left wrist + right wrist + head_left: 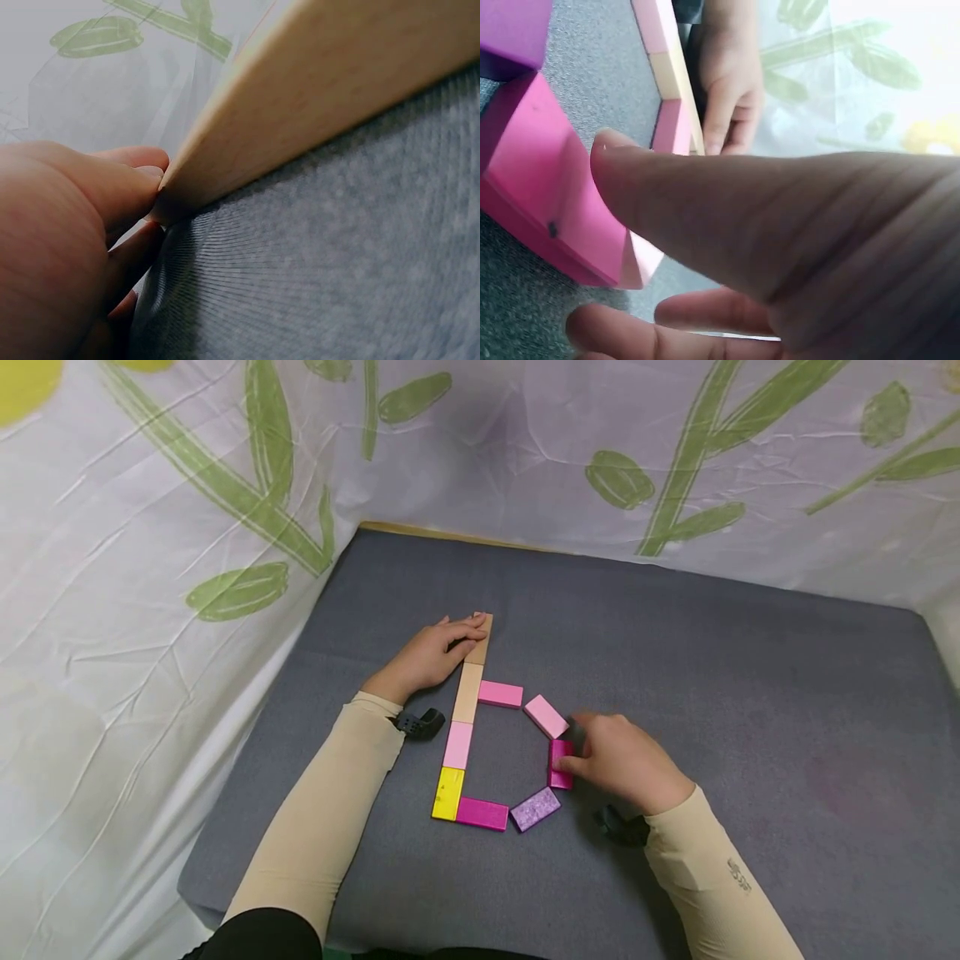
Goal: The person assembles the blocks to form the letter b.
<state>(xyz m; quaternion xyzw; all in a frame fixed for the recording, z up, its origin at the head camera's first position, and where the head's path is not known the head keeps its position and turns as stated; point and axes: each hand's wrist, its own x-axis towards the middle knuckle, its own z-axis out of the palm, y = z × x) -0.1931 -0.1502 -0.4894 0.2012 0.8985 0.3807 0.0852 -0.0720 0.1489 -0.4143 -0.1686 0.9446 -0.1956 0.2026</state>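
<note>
Flat blocks lie end to end on the grey cloth, forming a straight column with a rounded loop on its right. My left hand rests its fingers on the top wooden block, with the thumb against its edge. Below it come another wooden block, a pale pink block and a yellow block. With its thumb, my right hand touches the upright magenta block on the loop's right side; in the right wrist view its other fingers are spread apart from the thumb.
The loop also has a pink block, a tilted light pink block, a glittery purple block and a lower magenta block. A white curtain with green leaves hangs behind the grey-covered table.
</note>
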